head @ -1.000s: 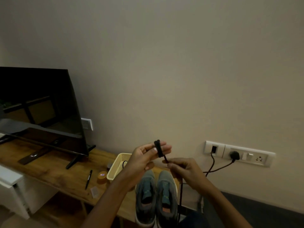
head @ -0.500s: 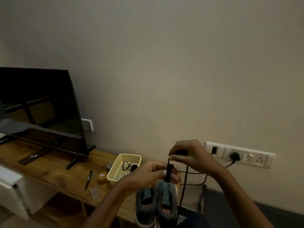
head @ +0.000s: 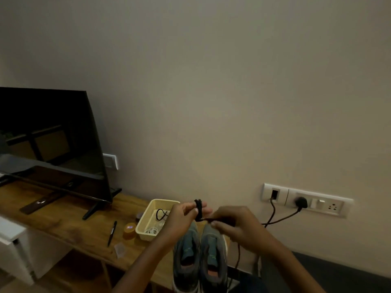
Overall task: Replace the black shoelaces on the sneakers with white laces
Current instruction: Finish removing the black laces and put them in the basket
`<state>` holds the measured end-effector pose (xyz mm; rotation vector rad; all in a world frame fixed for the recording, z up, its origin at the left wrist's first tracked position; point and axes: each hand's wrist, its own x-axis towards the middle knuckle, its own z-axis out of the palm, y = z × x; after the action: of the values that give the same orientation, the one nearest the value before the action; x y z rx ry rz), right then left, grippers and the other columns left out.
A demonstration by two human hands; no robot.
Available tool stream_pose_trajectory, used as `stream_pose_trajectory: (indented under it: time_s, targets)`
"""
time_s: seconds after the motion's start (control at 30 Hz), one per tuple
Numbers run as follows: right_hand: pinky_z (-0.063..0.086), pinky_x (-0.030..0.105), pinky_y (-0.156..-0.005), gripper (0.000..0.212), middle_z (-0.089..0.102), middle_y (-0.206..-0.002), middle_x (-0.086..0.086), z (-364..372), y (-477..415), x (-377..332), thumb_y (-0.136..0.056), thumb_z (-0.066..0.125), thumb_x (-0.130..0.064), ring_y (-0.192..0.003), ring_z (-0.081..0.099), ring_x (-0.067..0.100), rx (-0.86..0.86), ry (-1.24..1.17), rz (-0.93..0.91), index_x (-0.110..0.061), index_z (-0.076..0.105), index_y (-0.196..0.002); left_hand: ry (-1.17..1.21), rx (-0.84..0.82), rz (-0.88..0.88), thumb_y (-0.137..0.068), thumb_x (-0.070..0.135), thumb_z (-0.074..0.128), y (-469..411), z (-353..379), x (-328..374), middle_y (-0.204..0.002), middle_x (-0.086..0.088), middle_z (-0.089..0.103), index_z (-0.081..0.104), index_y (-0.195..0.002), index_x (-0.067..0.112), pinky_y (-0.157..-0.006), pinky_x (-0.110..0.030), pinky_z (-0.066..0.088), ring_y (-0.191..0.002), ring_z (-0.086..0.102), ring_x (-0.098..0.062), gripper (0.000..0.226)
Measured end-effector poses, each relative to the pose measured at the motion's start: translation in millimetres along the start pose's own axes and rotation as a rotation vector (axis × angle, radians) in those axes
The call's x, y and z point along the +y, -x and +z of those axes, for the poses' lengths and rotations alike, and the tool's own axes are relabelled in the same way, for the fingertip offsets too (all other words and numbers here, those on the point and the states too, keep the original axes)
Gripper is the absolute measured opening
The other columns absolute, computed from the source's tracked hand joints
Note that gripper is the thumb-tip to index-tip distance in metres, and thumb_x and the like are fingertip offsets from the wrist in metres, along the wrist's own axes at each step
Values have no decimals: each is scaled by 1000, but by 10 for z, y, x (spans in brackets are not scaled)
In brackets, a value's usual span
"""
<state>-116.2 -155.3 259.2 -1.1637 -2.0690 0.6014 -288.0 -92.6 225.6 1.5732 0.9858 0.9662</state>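
Black lace [head: 198, 209] coiled upright round left hand [head: 179, 216] grip; right hand [head: 237, 225] grip pinches tail, running left-right. Sneakers [head: 198, 254] toe far.

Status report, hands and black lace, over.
Left hand holds coiled black shoelace. Right hand pinches its trailing length. Sneakers below, untouched. Nothing in the way.

Black lace [head: 198, 210], grey-teal sneakers [head: 200, 259], cream basket [head: 146, 220]

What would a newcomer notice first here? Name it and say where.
Low in the middle, the left hand has a coil of black shoelace round its fingers while the right hand pinches the strand leading off it. Below them, grey sneakers stand on the wooden table beside a cream basket; a dark television fills the left.
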Motion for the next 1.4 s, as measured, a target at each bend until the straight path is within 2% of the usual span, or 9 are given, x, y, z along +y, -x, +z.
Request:
stream_pose_trajectory:
  time_s: [0.07, 0.17, 0.3, 0.47, 0.63, 0.83, 1.07, 1.2, 1.4]
  targets:
    - [47, 17, -65, 12, 57, -76, -16, -143, -125, -24, -88, 61, -9, -74, 57, 2, 83, 131, -89, -15, 69, -94, -101, -171, -11, -95, 9, 50, 59, 6, 34, -99, 4, 72, 68, -103, 21, -92, -27, 50, -106, 64, -14, 22]
    - [50, 22, -68, 13, 61, -79, -16, -247, -281, 89, -86, 63, -7, -76, 60, 6, 155, 94, -125, -10, 71, -95, -2, -390, -53, -94, 17, 52, 207, 28, 223, -105, -6, 71, 63, -114, 9, -55, -6, 44, -79, 66, 1, 24]
    - [47, 28, -63, 17, 66, -76, -6, -16, -205, 318, -91, 55, -10, -63, 58, 5, 157, -196, 107, -7, 71, -94, 246, -276, -21, -84, 24, 60, 218, 2, 328, -109, -11, 70, 64, -113, 7, -41, -11, 28, -100, 65, -17, 34]
    - [39, 24, -62, 18, 55, -65, -9, 425, 115, 324, -95, 50, -15, -62, 47, -1, -79, -201, 184, -18, 68, -91, 255, -17, 25, -95, 6, 47, 70, 29, 127, -102, -8, 73, 61, -112, 3, -41, -13, 32, -97, 69, -15, 22]
    - [42, 17, -65, 15, 62, -78, -3, 109, 48, 109, -93, 55, -19, -70, 53, 2, -77, -14, 69, -13, 69, -95, 1, -2, -16, -96, -2, 42, -14, -35, -85, -96, 2, 72, 65, -110, 7, -84, -16, 50, -96, 67, -8, 28]
    - [47, 16, -62, 12, 63, -78, -10, -185, -294, 195, -88, 61, -10, -68, 59, 1, 142, 42, -43, -6, 71, -95, -37, -400, -56, -95, 18, 51, 180, 8, 98, -105, -3, 72, 63, -115, 9, -52, -9, 41, -77, 66, 2, 24]
    - [38, 31, -63, 26, 49, -67, 0, 487, 66, 461, -96, 50, -19, -63, 44, 7, 24, -114, 172, -3, 63, -80, 247, -35, 5, -95, 12, 50, 81, -31, 64, -103, -4, 73, 63, -112, 9, -43, -12, 30, -98, 68, -12, 22]
    - [40, 25, -65, 18, 61, -78, -3, 383, 108, 250, -93, 54, -27, -70, 52, 8, -179, 7, 100, -15, 68, -91, 76, 90, 1, -97, -1, 41, -38, -40, -146, -90, 6, 74, 63, -103, 14, -90, -22, 51, -92, 68, -3, 28]
    - [49, 25, -69, 11, 61, -82, -11, -107, -255, 47, -88, 61, -14, -75, 59, 8, 86, 195, -102, -10, 70, -93, -183, -285, 20, -97, 7, 47, 36, 11, -167, -98, 5, 73, 67, -108, 14, -80, -20, 50, -100, 65, -9, 24]
